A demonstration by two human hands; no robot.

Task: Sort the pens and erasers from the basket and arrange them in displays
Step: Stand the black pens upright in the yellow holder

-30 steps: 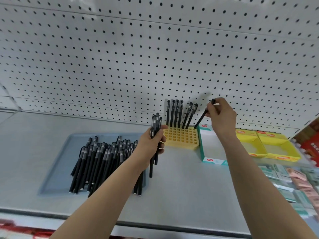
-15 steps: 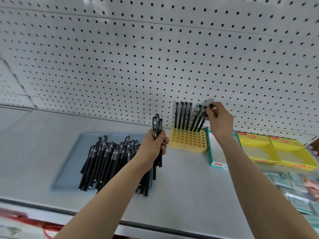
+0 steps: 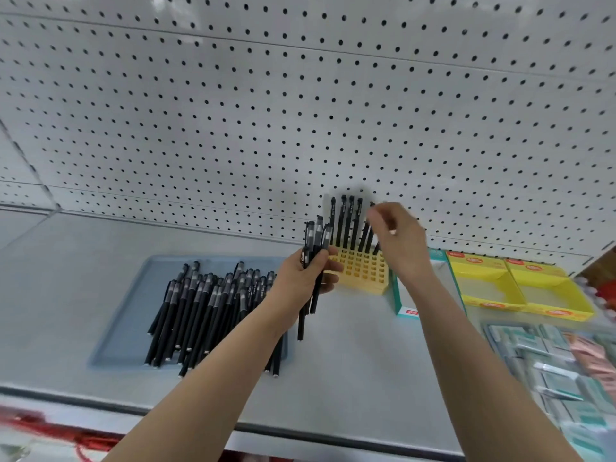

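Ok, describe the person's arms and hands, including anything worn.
The left forearm and right forearm are bare up to the frame's edge: no sleeves, watch or bracelet. The left hand and right hand are ungloved; no rings show, though the right one is blurred.

Shelf: grey metal shelf (image 3: 350, 378) in front of me.
My left: blue-grey tray (image 3: 123, 321) lying flat, holding a heap of black pens (image 3: 200, 305); some ends poke past its near edge.
Middle, at the back: yellow pen holder (image 3: 363, 271), with standing pens (image 3: 346, 221) in its rear row.
Just beside it: teal-and-white box (image 3: 400, 305).
My right: left yellow box (image 3: 493, 305) and right yellow box (image 3: 560, 313), side by side, open-topped.
Near right: blurred flat packets (image 3: 550, 371), mint and pink.
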